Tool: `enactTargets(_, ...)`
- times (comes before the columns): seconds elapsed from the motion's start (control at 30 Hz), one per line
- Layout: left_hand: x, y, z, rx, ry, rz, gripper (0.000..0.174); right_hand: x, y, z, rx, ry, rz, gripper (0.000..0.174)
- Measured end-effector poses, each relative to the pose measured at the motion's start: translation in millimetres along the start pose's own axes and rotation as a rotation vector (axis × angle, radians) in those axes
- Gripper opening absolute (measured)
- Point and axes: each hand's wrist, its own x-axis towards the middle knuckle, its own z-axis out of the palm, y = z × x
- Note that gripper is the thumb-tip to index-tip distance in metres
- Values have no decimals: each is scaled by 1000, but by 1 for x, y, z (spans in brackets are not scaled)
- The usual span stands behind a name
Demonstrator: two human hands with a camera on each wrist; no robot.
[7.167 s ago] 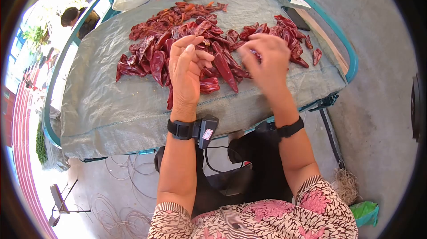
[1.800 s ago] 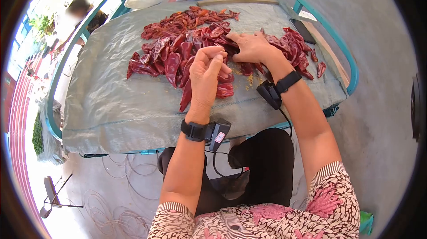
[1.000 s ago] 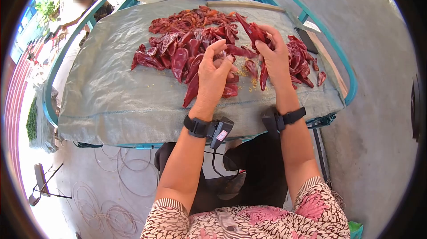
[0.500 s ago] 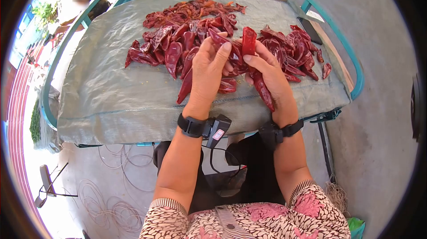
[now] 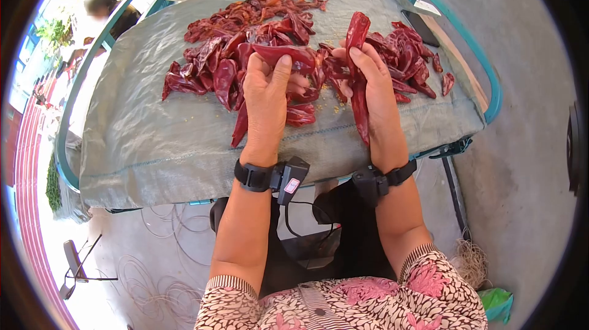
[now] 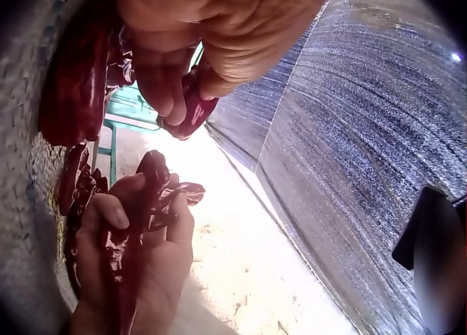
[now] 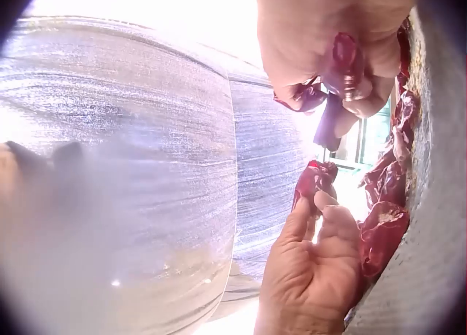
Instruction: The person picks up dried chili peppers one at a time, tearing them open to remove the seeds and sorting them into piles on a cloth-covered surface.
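In the head view my left hand (image 5: 267, 106) pinches a dried red chili pepper (image 5: 288, 55) between thumb and fingers, over the front of the chili heap. My right hand (image 5: 381, 93) grips a long chili (image 5: 358, 29) that stands nearly upright, its lower end hanging along the palm. The left wrist view shows more than one chili (image 6: 153, 167) in the right hand, one jutting out sideways. Seen from the right wrist, the left hand (image 7: 310, 273) holds its chili (image 7: 314, 183) by the tip of thumb and fingers. The two hands are a short way apart.
Behind the hands lies a large chili heap (image 5: 215, 63), with smaller, orange-red pieces (image 5: 245, 11) farther back. A second pile (image 5: 405, 60) lies to the right, near a dark phone (image 5: 420, 28). Grey woven sheeting (image 5: 141, 146) covers the cart bed, inside teal rails (image 5: 485, 78).
The right hand reached into the chilies, lifted some and met the left hand. Now the hands have drawn apart, a chili in the left and the rest in the right.
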Motion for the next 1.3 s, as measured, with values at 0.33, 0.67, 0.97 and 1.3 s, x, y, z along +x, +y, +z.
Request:
enactTargets(0.33, 1, -1, 0, 107, -57, -44, 13, 3, 4, -9, -28, 146, -71, 15)
enactTargets(0.67, -3, 2, 4, 152, -388, -115, 50, 0, 1, -9, -22, 114, -107, 18)
enactTargets(0.97, -3, 4, 4, 153, -463, -197, 52, -3, 1, -7, 7, -38, -37, 18)
enactTargets(1.3, -3, 1, 3, 74, -361, -172, 42, 8, 8, -15, -220, 218, -207, 10)
